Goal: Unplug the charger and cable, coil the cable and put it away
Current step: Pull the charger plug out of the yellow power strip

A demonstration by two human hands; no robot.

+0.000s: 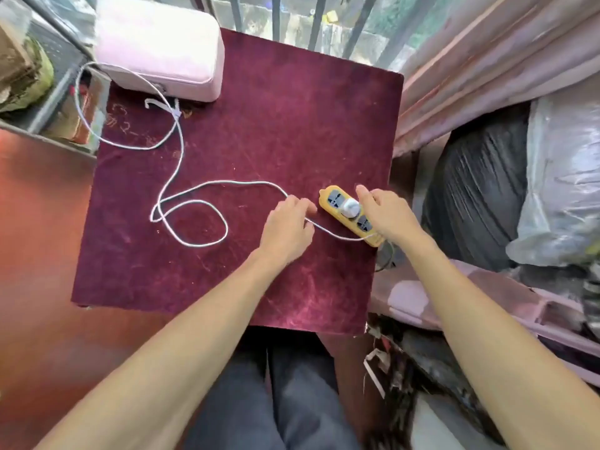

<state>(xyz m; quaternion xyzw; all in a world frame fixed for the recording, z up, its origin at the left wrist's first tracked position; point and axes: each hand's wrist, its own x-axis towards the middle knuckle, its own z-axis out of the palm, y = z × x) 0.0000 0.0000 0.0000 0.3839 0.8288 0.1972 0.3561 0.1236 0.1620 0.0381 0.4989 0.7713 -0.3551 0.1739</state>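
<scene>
A white round charger (350,208) sits plugged into the middle socket of a yellow power strip (331,199) near the right edge of the dark red table (276,125). Its white cable (194,203) runs from the strip's near end, under my left hand, loops over the table and off the far left corner. My left hand (287,228) lies on the cable just left of the strip, fingers curled over it. My right hand (386,216) rests on the strip's right side, its fingers beside the charger.
A pink case (159,43) stands on the table's far left corner. A small white strap (162,105) lies in front of it. Black and clear plastic bags (487,190) are piled to the right, and a window with bars is behind the table.
</scene>
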